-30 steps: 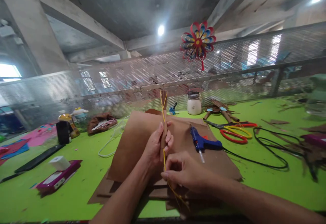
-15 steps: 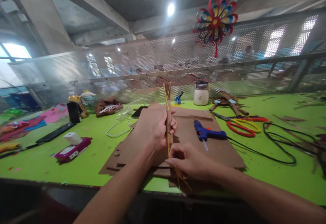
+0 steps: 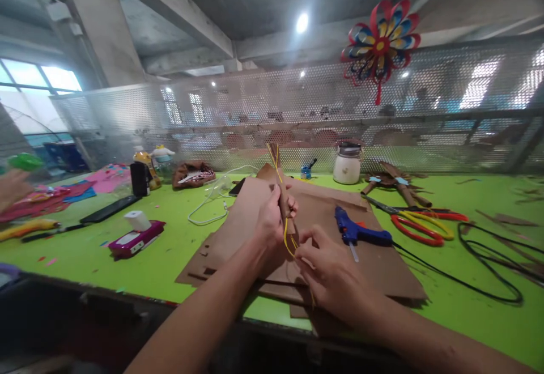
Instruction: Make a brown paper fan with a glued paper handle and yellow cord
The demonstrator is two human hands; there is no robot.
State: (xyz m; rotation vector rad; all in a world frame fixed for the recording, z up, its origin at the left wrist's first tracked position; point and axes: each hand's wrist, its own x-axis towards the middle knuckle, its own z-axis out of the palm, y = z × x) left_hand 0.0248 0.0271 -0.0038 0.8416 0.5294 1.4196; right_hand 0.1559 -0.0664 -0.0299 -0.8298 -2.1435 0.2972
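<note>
Left hand [image 3: 268, 215] clamped around brown paper roll [image 3: 284, 203], roll tilted above brown paper stack [image 3: 249, 209] on green desk [image 3: 147, 272]. Right hand [image 3: 325, 263] over stack's near part, fingertips together, apparently pinching yellow cord [image 3: 286, 237]. Done, by look: paper rolled, cord run along it, strands spread at top. Left, as judged: cord's lower length, looped and loose, unsecured. Glue gun [image 3: 361, 233] on stack's right side, scissors [image 3: 419, 229] right of stack, both untouched.

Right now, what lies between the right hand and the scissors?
Head view: the blue glue gun, on brown paper, lies between right hand and scissors.
</note>
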